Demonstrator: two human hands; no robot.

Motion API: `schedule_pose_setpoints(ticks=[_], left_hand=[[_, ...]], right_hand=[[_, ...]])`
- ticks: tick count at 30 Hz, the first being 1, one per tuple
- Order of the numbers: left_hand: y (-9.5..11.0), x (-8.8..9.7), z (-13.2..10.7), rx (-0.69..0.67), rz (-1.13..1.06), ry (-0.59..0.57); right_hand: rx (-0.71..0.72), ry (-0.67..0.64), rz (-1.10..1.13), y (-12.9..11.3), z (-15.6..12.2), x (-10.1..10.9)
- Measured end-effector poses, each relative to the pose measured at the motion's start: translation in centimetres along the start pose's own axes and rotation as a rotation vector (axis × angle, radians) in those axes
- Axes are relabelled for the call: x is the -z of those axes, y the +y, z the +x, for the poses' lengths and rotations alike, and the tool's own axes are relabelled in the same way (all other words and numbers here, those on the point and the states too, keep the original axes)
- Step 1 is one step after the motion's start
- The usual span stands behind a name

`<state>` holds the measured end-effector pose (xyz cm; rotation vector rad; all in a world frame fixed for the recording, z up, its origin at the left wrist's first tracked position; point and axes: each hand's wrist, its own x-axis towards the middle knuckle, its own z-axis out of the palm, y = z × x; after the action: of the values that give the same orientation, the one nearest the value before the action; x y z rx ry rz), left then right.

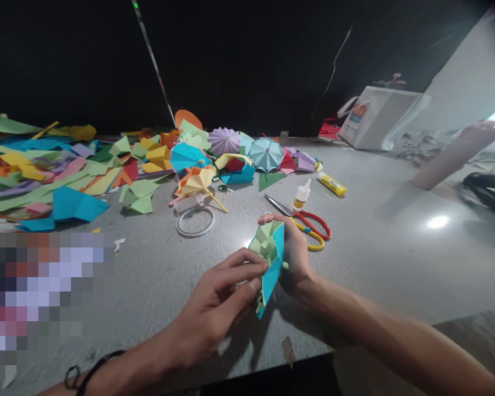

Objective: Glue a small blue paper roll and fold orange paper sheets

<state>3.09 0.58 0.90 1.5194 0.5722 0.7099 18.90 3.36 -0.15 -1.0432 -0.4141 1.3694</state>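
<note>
A folded paper umbrella (274, 274), blue outside and pale green inside, is tilted on its side above the table's front part. My left hand (216, 294) pinches its green inner folds with thumb and fingers. From behind and the right, my right hand (297, 254) cups the blue outside, its fingertips showing past the upper rim; the rest of those fingers is hidden. A small green stub (286, 265) sticks out on the blue side. Just beyond my right hand lie scissors (317, 224) with red and yellow handles. A white glue bottle (302, 197) stands beside the blades.
A grey ring (179, 224) lies left of the scissors, and a yellow tube (332, 185) lies farther right. Finished paper umbrellas (266, 154) and coloured paper scraps (76, 181) heap along the back left. A white bag (381, 118) stands at the back right.
</note>
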Motion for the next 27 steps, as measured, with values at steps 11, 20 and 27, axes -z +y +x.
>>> schedule_pose_setpoints(ticks=[11, 20, 27], left_hand=[[0.08, -0.01, -0.08, 0.016, -0.005, -0.009], [0.02, 0.10, 0.04, -0.009, 0.010, 0.000], [-0.10, 0.07, 0.08, -0.017, 0.007, 0.004]], right_hand=[[0.017, -0.021, 0.004, 0.05, -0.19, 0.14], [0.060, -0.043, -0.030, 0.14, -0.18, 0.49], [0.067, -0.029, -0.006, 0.27, -0.27, 0.49]])
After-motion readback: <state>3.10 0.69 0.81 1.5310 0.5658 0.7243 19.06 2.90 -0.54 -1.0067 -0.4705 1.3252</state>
